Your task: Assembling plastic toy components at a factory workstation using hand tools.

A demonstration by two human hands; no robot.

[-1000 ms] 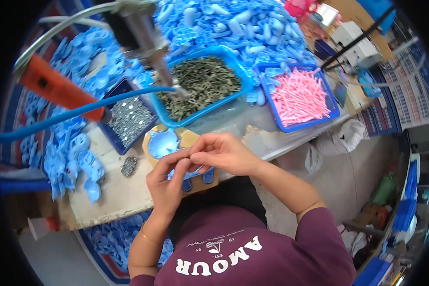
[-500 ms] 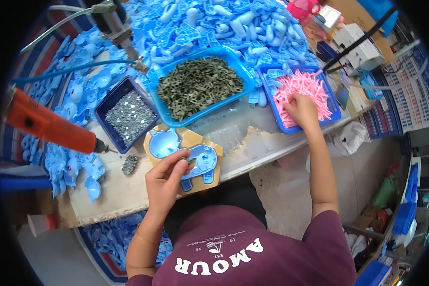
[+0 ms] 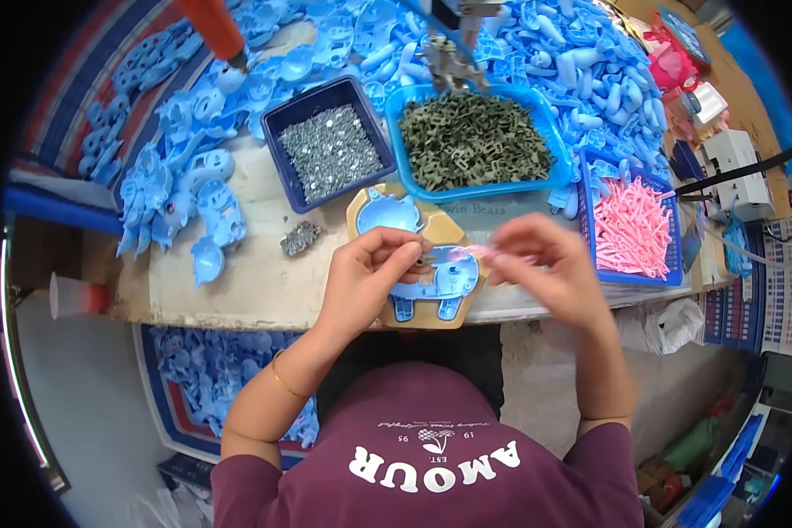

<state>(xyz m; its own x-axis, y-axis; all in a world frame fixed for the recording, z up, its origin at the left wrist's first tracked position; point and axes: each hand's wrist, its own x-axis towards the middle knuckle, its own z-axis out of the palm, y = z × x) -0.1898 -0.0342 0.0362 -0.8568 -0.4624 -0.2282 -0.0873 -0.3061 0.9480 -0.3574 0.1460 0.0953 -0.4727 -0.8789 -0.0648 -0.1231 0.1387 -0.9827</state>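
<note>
My left hand [image 3: 371, 275] pinches a small dark green plastic piece [image 3: 425, 260] over a tan holder [image 3: 460, 231]. In this holder lie a rounded blue shell half [image 3: 387, 214] and a larger blue animal-body shell half [image 3: 455, 280], both hollow side up. Blurred by motion, my right hand [image 3: 550, 268] is closed on a slim pink plastic stick [image 3: 469, 253], whose end reaches over the body shell. Part of that shell is hidden behind my left fingers.
Behind the holder stand a navy tray of small metal screws [image 3: 277, 119] and a light-blue tray of dark green pieces [image 3: 400, 167]. A blue basket [image 3: 678, 264] of pink sticks is on the right. Blue parts [image 3: 581, 66] pile up behind. An orange screwdriver [image 3: 216, 31] hangs above.
My right hand has left the pink-stick basket and come left to the holder, carrying a pink stick. My left hand still pinches the green piece. The whole view has shifted.
</note>
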